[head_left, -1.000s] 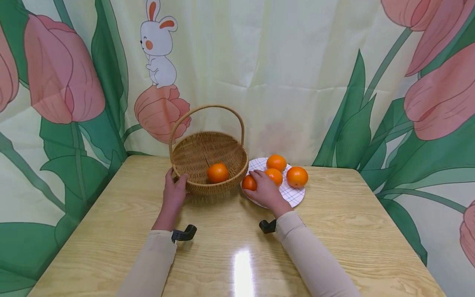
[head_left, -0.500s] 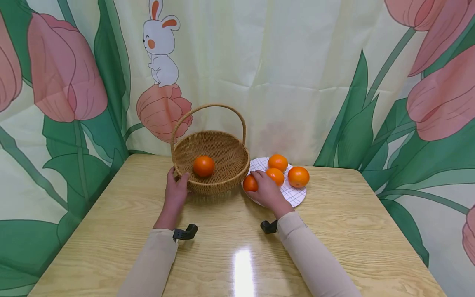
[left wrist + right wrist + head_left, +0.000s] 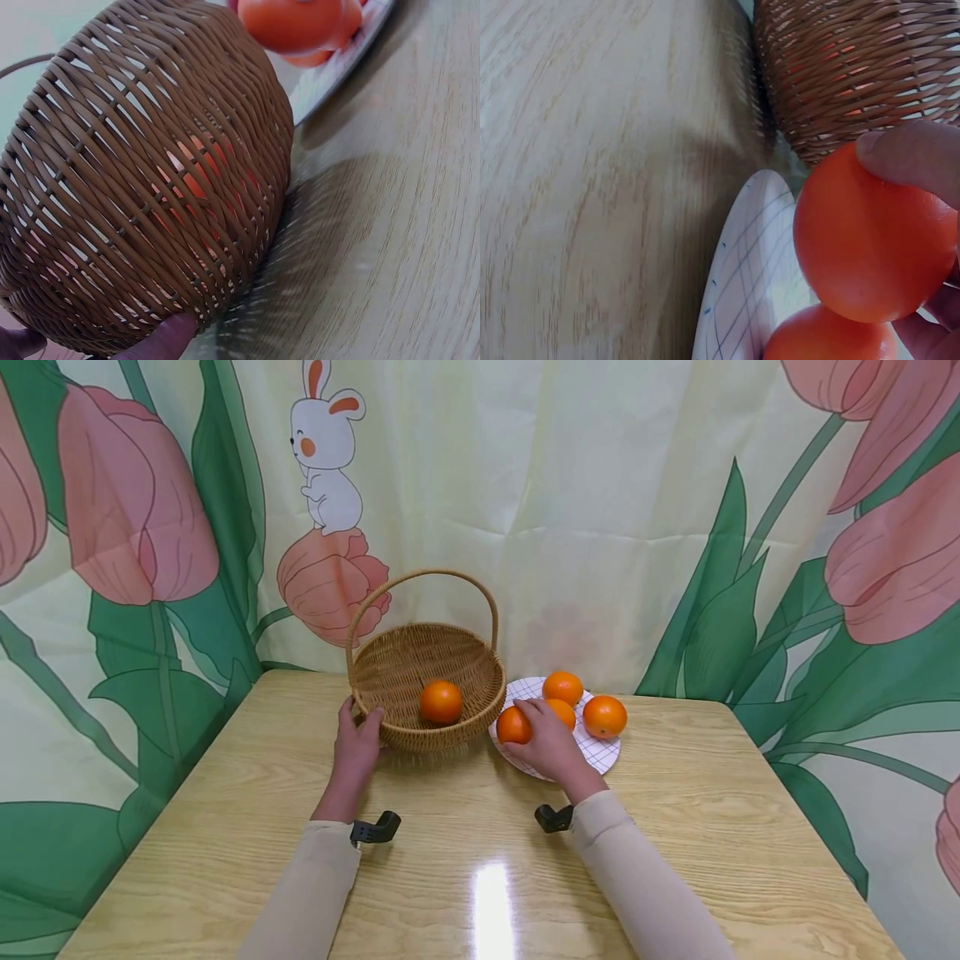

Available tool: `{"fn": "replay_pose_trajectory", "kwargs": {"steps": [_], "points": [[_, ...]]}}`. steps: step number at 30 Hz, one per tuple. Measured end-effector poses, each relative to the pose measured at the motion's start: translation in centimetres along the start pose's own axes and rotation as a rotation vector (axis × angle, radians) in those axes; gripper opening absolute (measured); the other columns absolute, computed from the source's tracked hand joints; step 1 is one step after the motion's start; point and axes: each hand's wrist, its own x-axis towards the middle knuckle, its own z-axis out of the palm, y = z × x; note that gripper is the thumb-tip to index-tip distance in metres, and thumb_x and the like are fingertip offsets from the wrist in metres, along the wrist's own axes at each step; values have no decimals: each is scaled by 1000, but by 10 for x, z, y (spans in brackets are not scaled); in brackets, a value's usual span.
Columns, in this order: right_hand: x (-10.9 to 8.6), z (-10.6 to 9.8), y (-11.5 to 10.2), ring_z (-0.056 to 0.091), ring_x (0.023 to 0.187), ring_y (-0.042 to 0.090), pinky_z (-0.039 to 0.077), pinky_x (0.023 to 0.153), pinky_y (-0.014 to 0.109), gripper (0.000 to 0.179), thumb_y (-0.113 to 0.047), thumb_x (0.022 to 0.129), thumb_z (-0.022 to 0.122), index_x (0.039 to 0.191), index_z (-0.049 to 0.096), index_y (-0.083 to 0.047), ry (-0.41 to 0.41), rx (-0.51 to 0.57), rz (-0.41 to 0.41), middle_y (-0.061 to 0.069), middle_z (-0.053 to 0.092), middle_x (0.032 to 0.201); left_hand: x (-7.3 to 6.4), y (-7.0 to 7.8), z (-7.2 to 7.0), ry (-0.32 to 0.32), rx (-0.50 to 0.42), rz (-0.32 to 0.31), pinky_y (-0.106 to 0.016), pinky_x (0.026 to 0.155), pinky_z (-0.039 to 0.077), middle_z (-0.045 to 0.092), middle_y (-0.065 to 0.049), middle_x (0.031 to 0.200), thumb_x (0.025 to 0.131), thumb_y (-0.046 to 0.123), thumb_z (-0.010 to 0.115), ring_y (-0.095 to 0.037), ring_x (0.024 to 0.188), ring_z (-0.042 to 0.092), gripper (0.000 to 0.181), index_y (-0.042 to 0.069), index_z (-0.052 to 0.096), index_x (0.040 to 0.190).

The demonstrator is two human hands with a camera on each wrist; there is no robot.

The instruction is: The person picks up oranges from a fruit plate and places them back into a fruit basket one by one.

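Observation:
A wicker basket (image 3: 420, 739) with a tall arched handle stands at the back left of the table, with one orange (image 3: 441, 702) inside. My left hand (image 3: 356, 747) holds the basket by its left side, with fingertips against the weave (image 3: 135, 202) in the left wrist view. My right hand (image 3: 553, 745) grips a second orange (image 3: 513, 726) between thumb and fingers. In the right wrist view this held orange (image 3: 874, 236) is over the edge of the checked white plate (image 3: 742, 262), near the basket wall. Behind my right hand, another orange (image 3: 561, 714) is partly hidden.
On the plate (image 3: 600, 752) are also an orange (image 3: 562, 687) at the back and one (image 3: 604, 717) at the right. A curtain (image 3: 600, 527) printed with tulips and a rabbit hangs behind the wooden table (image 3: 420, 877).
The orange in the basket rolled left, then back right. My right hand has raised its orange slightly from the plate and shifted a little right. My left hand stays at the basket.

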Motion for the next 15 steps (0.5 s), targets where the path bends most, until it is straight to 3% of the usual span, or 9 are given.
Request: {"fn": "replay_pose_trajectory", "kwargs": {"steps": [15], "points": [[-4,-12,1,48,112,30,47,90,48,70,-38,70,74,132,46,-20,121,45,-52,7,42,131,-5,6,-1,2,-7,-26,-51,89,47,17,-15,149,92,41,45,-36,130,34,70,30,1,146]]}}
